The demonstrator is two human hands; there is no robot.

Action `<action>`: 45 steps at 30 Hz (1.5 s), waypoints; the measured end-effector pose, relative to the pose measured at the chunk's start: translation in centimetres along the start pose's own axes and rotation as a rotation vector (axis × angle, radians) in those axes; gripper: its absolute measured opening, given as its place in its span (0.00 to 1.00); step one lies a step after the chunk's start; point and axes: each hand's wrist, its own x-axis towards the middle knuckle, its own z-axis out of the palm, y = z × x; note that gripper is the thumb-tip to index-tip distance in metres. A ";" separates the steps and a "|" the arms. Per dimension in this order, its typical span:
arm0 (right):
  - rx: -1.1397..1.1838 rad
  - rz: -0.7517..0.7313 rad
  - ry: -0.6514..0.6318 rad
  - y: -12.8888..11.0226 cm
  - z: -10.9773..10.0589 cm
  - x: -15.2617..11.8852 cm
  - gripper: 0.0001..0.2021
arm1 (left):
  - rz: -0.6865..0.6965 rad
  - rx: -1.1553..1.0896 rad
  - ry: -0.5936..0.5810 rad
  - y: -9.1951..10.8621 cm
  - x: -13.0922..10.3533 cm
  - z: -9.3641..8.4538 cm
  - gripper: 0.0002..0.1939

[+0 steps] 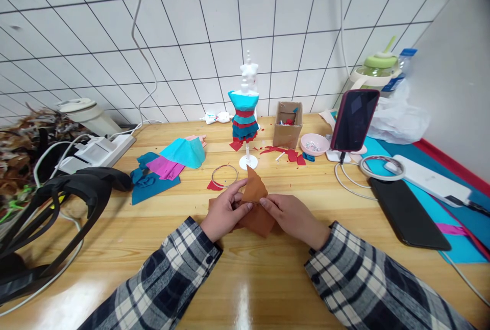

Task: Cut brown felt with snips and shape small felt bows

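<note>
A light wooden tabletop (214, 269) runs up to a wall (214, 24) of white tiles with dark joints; a plain pale wall closes the right side. At the near middle, the left hand (226, 208) and the right hand (294, 217) pinch a brown sheet (260, 220) between thumbs and fingers, its pointed upper part raised. Beyond it stands a small white mannequin (249, 72) in a dress (245, 116) of blue and red layers, with a cardboard box (288, 125) and a pink bowl (314, 144) to its right. Blue and magenta pieces (172, 159) lie to the left.

The fingers and folds hide part of the brown sheet. The black headset (69, 223) is cut off by the left edge, and the box's contents are hard to make out. The bottle (401, 70) has a blue label, its writing too small to read; the phone (354, 120) shows a dark screen.
</note>
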 end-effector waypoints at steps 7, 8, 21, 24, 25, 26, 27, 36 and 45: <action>-0.010 -0.019 -0.004 0.0 -0.1 0.0 0.23 | -0.021 -0.090 -0.014 0.0 0.1 0.0 0.38; -0.004 -0.025 -0.005 0.0 -0.1 0.0 0.23 | -0.034 -0.117 -0.015 0.0 0.1 0.0 0.37; 0.058 -0.035 0.029 -0.3 -0.1 0.0 0.23 | -0.011 -0.103 0.000 0.6 0.0 0.0 0.37; 0.074 -0.035 0.030 -0.4 0.0 0.0 0.23 | 0.022 -0.053 -0.007 0.7 0.0 -0.1 0.36; 0.081 -0.034 0.029 -0.4 0.0 0.0 0.23 | 0.027 -0.042 -0.008 0.8 0.0 -0.1 0.36; 0.087 -0.032 0.029 -0.3 0.1 0.0 0.23 | 0.029 -0.034 -0.009 0.7 0.0 -0.1 0.36; 0.094 -0.026 0.029 -0.3 0.1 0.0 0.23 | 0.027 -0.030 -0.011 0.7 0.0 -0.1 0.36; 0.136 -0.009 0.036 -0.1 0.3 0.1 0.23 | 0.020 0.006 -0.019 0.7 0.0 0.0 0.35; 0.091 -0.016 0.034 0.0 0.3 0.3 0.23 | 0.002 0.029 -0.024 0.8 0.0 0.0 0.34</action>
